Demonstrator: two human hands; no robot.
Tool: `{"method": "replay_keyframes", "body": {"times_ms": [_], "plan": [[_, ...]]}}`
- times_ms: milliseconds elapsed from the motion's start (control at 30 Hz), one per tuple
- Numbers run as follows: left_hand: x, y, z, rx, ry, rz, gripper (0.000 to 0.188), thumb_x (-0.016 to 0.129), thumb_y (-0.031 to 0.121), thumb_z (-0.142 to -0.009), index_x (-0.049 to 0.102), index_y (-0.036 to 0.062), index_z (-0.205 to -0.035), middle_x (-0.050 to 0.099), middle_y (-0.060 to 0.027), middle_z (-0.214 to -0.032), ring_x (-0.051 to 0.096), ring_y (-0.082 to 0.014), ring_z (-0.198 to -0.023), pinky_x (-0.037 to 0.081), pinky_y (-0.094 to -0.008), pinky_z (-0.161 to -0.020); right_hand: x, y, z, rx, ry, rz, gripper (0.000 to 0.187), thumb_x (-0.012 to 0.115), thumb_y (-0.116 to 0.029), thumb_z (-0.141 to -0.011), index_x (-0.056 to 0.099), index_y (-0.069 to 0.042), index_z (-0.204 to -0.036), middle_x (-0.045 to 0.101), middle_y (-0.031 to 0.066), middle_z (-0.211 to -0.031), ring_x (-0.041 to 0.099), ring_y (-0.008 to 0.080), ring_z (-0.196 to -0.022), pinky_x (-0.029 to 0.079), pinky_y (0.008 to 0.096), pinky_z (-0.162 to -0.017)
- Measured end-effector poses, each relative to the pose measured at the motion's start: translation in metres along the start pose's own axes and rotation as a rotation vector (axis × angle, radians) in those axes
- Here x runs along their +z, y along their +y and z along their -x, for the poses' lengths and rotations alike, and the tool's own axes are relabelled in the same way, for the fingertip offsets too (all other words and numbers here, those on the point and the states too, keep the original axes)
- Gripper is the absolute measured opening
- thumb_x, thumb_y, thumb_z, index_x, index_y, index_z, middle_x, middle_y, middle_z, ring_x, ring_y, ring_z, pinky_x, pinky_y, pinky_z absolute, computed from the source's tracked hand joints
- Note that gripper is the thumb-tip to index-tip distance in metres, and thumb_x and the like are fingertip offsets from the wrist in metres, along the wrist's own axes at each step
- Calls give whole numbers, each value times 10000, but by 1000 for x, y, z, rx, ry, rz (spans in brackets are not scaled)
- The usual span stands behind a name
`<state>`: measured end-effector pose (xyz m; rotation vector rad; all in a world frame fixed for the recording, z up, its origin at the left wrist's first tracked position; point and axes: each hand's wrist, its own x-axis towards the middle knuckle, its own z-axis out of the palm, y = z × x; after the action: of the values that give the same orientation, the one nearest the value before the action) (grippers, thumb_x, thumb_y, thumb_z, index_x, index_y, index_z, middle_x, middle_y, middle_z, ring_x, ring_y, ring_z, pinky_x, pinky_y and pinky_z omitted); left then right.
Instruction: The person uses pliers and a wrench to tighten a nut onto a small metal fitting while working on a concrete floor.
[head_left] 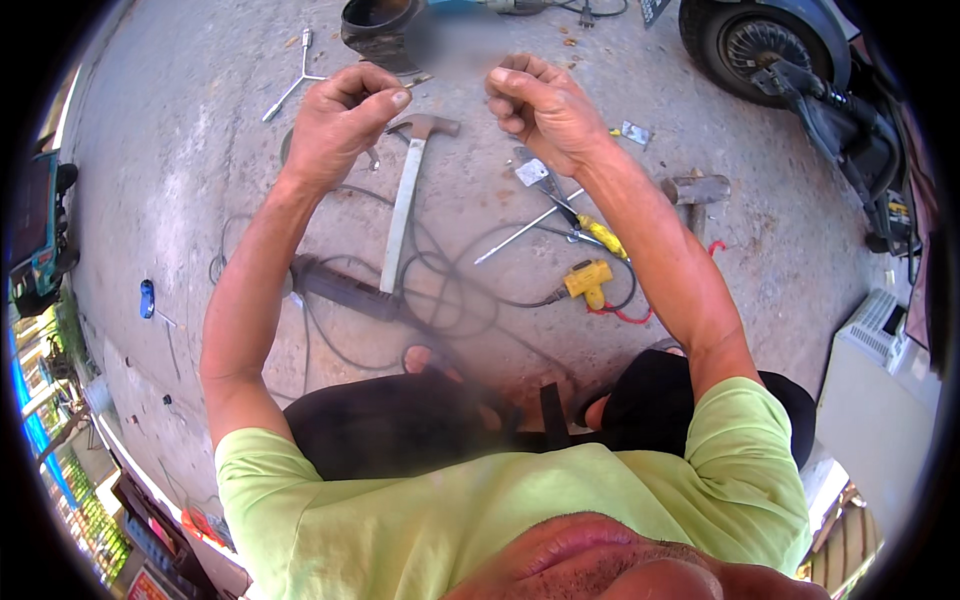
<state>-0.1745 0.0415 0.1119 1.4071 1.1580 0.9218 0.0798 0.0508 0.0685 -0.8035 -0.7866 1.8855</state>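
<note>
Both my arms reach forward over the concrete floor. My left hand (pixel 348 118) is closed, thumb pressed to the fingers; a thin short piece seems to show by its fingertips, too small to name. My right hand (pixel 548 108) is closed too, its thumb against curled fingers, and whatever it may hold is hidden. Beneath and between the hands lies a claw hammer (pixel 405 195) with a pale handle. Just beyond my left hand is a dark, round, hollow piece (pixel 378 25). A Y-shaped socket wrench (pixel 302 78) rests left of that hand.
A grey cable (pixel 430 300) loops around a dark tool body (pixel 345 287). To the right lie yellow-handled pliers (pixel 600 233), a yellow connector (pixel 588 282) and a mallet (pixel 697 190). A scooter wheel (pixel 758 50) stands far right, a white cabinet (pixel 868 385) nearer.
</note>
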Motion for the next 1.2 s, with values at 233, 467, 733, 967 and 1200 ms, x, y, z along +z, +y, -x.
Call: {"method": "replay_keyframes", "body": {"times_ms": [233,467,733,967,1200], "plan": [[3,4,4,135,12,-271,108,731,153,-919,691,54,-933,561,49,-734,467,-31,-622,363,-215,-538,3,-5,2,17,-65,-84,135,689,-187,-974,633,-99,-1059,596,-11,-918,546,71,-747,429,215,-603],[18,17,9,368,54,-670,115,751,129,-885,689,32,-896,580,4,-734,520,-80,-636,424,-261,-564,3,-6,3,40,-80,-132,94,664,-200,-992,612,-122,-993,554,-31,-896,506,60,-745,408,209,-601],[33,17,12,547,158,-991,151,771,149,-816,638,79,-812,631,-68,-793,646,-279,-664,509,-393,-565,0,0,-1,126,-71,-244,122,649,-224,-1001,599,-132,-939,533,-46,-881,480,48,-727,387,201,-588],[29,18,14,572,161,-1098,133,767,145,-846,655,73,-854,627,-70,-810,647,-266,-678,512,-375,-584,1,2,-1,83,-64,-202,125,664,-225,-990,604,-123,-951,536,-43,-882,483,49,-727,385,202,-584],[31,19,15,585,136,-1143,132,759,146,-846,649,74,-847,629,-63,-818,647,-263,-669,516,-379,-585,2,2,0,18,-42,-86,113,682,-187,-972,614,-111,-1021,570,-22,-900,510,57,-733,391,205,-588]]}}
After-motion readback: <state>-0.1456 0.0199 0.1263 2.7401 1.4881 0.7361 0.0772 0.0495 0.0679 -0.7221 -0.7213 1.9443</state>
